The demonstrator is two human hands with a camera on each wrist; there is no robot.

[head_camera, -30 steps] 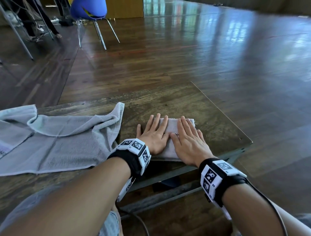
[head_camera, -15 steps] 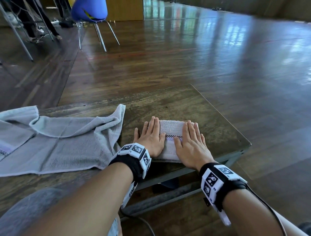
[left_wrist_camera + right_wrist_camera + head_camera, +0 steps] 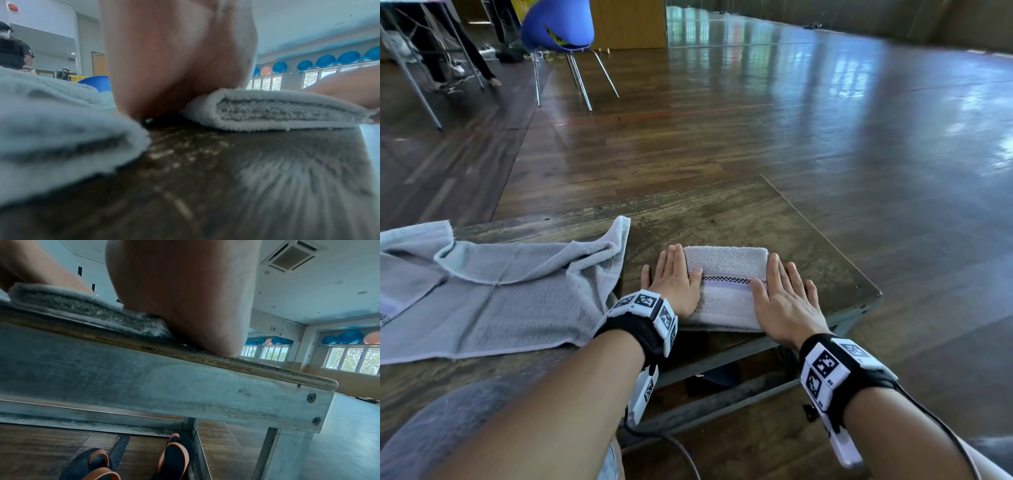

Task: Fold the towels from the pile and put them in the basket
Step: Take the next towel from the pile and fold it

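- Folded towel (image 3: pixel 726 291): small, thick, pale grey terry packet with a checkered and lilac band across its top, lying on the table (image 3: pixel 722 212) at the near edge, close to the near right corner
- Left wrist view shows its near side as several stacked layers with a rounded fold (image 3: pixel 267 110); judged soft, light, compressible, not slippery, not fragile
- Judged floppy once lifted: layers likely spring open or slide apart unless held from both ends or clamped top and bottom
- Left hand (image 3: pixel 674 284): flat, fingers straight and together, palm pressing the towel's left end; grips nothing
- Right hand (image 3: pixel 784 298): flat, fingers straight, pressing the towel's right end, heel at the table edge just right of the towel; grips nothing
- Suggested hold, as a judgement: slide fingers under the two short ends, thumbs on top, lift level; or pinch the folded edge so the layers stay shut
- Unfolded towel (image 3: pixel 493 294): left of the folded towel, just beside it, spread and rumpled with one corner turned up; looks the same cloth, not yet folded
- Basket: not in any view; its direction from the folded towel cannot be told
- Blue chair (image 3: pixel 561 31): on the floor well beyond the folded towel, far left
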